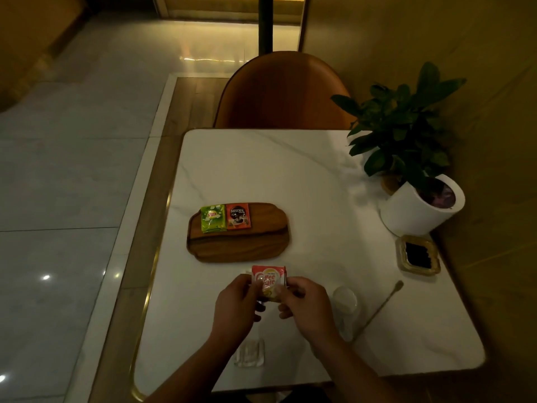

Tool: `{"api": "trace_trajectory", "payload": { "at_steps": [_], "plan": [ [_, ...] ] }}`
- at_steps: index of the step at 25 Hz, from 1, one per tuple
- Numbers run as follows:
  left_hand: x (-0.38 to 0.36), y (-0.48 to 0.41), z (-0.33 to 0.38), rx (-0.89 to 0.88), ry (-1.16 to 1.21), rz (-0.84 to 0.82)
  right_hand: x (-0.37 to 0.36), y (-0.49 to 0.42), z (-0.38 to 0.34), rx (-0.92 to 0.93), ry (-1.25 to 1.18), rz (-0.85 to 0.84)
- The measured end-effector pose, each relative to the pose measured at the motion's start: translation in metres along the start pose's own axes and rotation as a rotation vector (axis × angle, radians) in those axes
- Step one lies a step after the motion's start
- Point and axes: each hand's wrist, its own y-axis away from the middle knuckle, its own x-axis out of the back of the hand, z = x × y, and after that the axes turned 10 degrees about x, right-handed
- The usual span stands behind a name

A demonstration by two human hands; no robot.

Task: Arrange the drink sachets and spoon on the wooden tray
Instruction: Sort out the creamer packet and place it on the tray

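A wooden tray (241,245) lies on the white marble table. Side by side at its far left are a green tea sachet (213,218) and a red Nescafe sachet (238,215). Just in front of the tray's near edge, my left hand (236,305) and my right hand (305,303) together hold a red and white Coffee Mate sachet (268,282) above the table. A long thin spoon (380,308) rests on the table to the right of my hands, slanting away from me.
A clear glass (345,305) stands right of my right hand. A clear coaster-like piece (250,352) sits near the table's front edge. A potted plant (418,205) and a glass ashtray (418,254) occupy the right side. A brown chair (282,91) stands behind the table.
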Motion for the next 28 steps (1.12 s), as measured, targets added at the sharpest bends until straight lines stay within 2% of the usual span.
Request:
{"api": "trace_trajectory", "payload": {
  "at_steps": [5, 9, 14, 19, 25, 27, 28],
  "plan": [
    [-0.014, 0.001, 0.009, 0.104, 0.238, -0.038, 0.012, -0.007, 0.004, 0.018, -0.064, -0.017],
    [-0.015, 0.002, 0.014, 0.113, 0.280, -0.015, 0.016, -0.015, 0.002, -0.017, -0.110, -0.017],
    [0.003, -0.010, 0.010, 0.130, 0.305, 0.032, 0.001, -0.021, -0.008, -0.059, -0.174, -0.114],
    [0.038, -0.034, 0.003, 0.147, 0.319, -0.062, -0.043, -0.031, -0.018, -0.115, -0.055, 0.069],
    [0.080, -0.067, -0.007, 0.103, 0.282, -0.181, -0.083, -0.046, -0.028, -0.190, -0.129, 0.164],
    [0.088, -0.080, -0.013, 0.063, 0.267, -0.170, -0.084, -0.059, -0.028, -0.214, -0.129, 0.199],
    [0.091, -0.087, -0.019, 0.004, 0.186, -0.098, -0.080, -0.068, -0.028, -0.217, -0.126, 0.216]
  ]
}}
